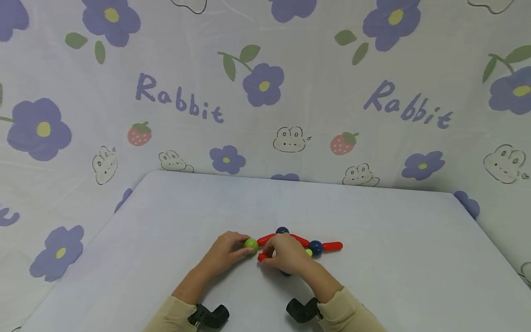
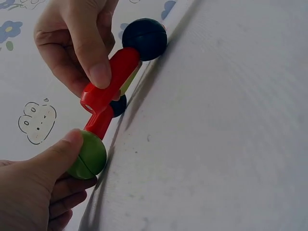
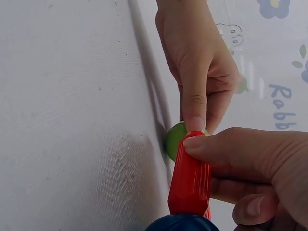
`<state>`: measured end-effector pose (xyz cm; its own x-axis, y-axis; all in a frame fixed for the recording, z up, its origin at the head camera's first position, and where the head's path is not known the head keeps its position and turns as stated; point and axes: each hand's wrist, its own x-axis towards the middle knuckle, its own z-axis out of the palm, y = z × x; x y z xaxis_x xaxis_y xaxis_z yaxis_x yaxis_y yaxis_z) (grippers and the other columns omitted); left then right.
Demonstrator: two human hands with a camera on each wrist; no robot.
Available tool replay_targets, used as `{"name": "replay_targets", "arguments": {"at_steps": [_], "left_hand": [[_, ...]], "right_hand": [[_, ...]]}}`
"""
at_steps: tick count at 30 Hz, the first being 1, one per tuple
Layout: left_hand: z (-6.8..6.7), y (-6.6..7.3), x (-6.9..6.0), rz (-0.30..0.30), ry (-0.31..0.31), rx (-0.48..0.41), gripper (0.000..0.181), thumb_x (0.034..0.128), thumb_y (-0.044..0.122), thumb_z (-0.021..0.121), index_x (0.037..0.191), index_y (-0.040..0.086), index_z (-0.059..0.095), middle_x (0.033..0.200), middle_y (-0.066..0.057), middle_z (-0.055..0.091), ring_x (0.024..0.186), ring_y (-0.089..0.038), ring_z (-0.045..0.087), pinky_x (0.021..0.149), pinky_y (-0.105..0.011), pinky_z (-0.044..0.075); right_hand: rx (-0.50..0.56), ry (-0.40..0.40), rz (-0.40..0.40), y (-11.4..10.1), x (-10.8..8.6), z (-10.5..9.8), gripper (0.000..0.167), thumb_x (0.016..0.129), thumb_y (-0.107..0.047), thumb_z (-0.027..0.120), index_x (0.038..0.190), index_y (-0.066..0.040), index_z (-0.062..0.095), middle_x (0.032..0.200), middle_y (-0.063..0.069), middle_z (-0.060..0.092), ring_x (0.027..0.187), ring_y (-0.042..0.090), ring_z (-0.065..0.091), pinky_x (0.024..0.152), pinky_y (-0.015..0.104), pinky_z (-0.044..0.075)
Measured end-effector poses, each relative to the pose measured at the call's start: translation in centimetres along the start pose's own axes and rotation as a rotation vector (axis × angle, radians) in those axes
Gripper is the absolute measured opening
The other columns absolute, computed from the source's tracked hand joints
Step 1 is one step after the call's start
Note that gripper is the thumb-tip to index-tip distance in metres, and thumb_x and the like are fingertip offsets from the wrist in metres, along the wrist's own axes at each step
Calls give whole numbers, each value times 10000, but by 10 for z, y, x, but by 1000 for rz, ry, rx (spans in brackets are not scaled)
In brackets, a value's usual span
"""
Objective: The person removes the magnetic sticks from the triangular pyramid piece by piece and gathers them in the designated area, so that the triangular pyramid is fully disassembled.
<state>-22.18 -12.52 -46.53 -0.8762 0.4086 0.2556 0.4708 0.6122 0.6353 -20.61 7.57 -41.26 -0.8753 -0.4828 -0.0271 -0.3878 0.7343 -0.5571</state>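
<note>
Draped-off workspace: white table (image 1: 394, 230), rabbit-print cloth (image 1: 315, 87)

table (image 1: 394, 276), white, plain flat top with a straight back edge. lying on it, in one cluster: red rods (image 1: 333, 246), dark blue balls (image 1: 315, 248), one green ball (image 1: 250, 245), a yellow piece (image 1: 309, 252), mostly hidden.

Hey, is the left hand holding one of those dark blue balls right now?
No, the left hand pinches the green ball.

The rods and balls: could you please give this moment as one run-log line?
left hand: pinches green ball | right hand: pinches red rod | held rod: one end at dark blue ball, other end free
</note>
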Motion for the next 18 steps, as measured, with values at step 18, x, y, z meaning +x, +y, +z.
{"name": "replay_targets", "arguments": {"at_steps": [18], "left_hand": [[0,1,0,-43,-15,-6,305,821,260,697,1072,87,679,988,8,679,966,-133,572,869,-387,478]], "right_hand": [[-70,-112,-63,-9,-10,1,161,774,-182,755,909,-97,735,819,-32,706,732,56,569,683,177,493]]}}
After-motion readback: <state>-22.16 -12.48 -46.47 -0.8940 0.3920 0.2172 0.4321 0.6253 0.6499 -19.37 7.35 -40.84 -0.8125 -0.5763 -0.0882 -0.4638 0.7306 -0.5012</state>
